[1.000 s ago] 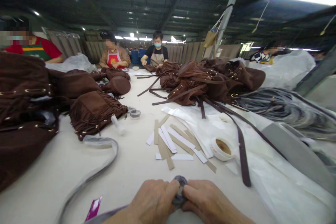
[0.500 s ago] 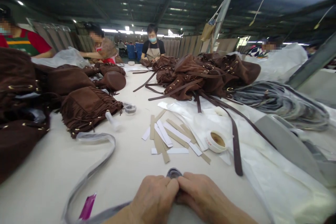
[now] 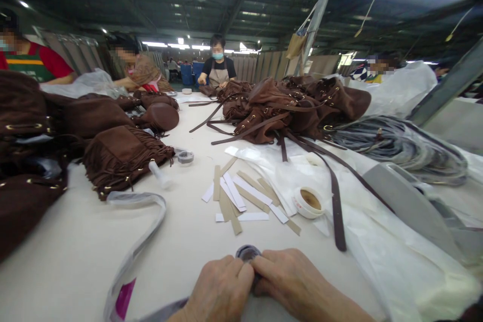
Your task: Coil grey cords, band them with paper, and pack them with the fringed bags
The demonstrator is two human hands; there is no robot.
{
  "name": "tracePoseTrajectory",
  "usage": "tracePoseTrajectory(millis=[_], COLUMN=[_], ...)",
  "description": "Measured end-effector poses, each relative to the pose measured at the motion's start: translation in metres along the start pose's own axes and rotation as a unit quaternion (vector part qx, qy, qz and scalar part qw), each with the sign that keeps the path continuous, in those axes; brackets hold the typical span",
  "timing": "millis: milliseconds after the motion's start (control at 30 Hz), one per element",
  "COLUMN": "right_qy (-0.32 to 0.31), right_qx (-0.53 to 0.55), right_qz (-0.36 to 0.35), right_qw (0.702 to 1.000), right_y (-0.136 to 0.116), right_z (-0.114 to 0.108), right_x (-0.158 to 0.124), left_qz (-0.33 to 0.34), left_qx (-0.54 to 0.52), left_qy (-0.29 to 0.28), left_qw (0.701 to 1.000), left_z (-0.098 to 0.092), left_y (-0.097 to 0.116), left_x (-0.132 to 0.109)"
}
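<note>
At the near edge of the table, my left hand [image 3: 222, 287] and my right hand [image 3: 292, 282] meet with their fingers closed on a dark strap in clear plastic, wound into a small coil [image 3: 248, 251]. Only the far rim of the coil shows; my fingers cover the rest. From the left hand's side, the loose length of wrapped strap [image 3: 138, 249] bends away across the tabletop. It partly covers a shiny purple strip [image 3: 125, 298]. A similar small coil [image 3: 184, 157] lies farther off, beside a brown fringed bag [image 3: 121, 156].
White and tan strips [image 3: 236, 196] lie scattered ahead, beside a tape roll [image 3: 307, 203]. Brown bags [image 3: 298, 105] heap at the back, with a strap [image 3: 337, 206] hanging forward. Bundled wrapped straps [image 3: 400, 148] and white sheeting [image 3: 396, 251] occupy the right. Co-workers [image 3: 218, 68] sit beyond.
The near part of the loose strap has slid right and now overlaps the purple strip. Both hands stay on the coil, with slightly shifted fingers. A far co-worker's hand has risen.
</note>
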State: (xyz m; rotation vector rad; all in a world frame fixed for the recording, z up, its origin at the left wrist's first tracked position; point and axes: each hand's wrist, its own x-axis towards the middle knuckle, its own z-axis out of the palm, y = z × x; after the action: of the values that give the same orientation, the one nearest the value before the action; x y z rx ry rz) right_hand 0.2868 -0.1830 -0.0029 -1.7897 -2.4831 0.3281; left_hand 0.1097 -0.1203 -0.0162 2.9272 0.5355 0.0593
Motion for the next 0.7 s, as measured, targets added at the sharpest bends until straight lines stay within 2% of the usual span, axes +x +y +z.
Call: tracePoseTrajectory(millis=[100,200,300,433,500,567,633,700], right_qy=[-0.005,-0.026,-0.036,-0.057,-0.053,-0.042,-0.041,-0.049], right_qx=[0.025,0.050,0.035,-0.053,-0.032,0.006,0.015,0.005], right_qz=[-0.054,-0.087,-0.041,0.051,0.040,0.002,-0.037,-0.063], right_qw=[0.998,0.995,0.998,0.996,0.997,0.999,0.998,0.997], right_y=[0.011,0.017,0.010,-0.007,-0.007,-0.001,0.008,0.016], right_z=[-0.006,-0.018,-0.021,-0.010,-0.006,-0.008,-0.012,-0.017], right_x=[0.001,0.002,0.002,0.001,0.000,0.000,0.000,0.002], left_qz=[0.024,0.002,-0.043,-0.091,-0.095,-0.078,-0.030,0.038], left_qx=[-0.020,-0.020,-0.007,-0.003,-0.026,-0.043,-0.034,-0.006], left_qy=[-0.009,-0.058,-0.117,-0.169,-0.149,-0.103,-0.067,-0.059], left_qw=[0.999,0.998,0.992,0.981,0.984,0.991,0.997,0.998], left_z=[-0.007,-0.021,-0.028,-0.020,-0.016,-0.017,-0.022,-0.028], left_y=[-0.010,-0.017,-0.005,0.015,0.012,-0.001,-0.017,-0.029], left_x=[-0.003,0.000,0.008,0.011,0.006,-0.001,-0.007,-0.008])
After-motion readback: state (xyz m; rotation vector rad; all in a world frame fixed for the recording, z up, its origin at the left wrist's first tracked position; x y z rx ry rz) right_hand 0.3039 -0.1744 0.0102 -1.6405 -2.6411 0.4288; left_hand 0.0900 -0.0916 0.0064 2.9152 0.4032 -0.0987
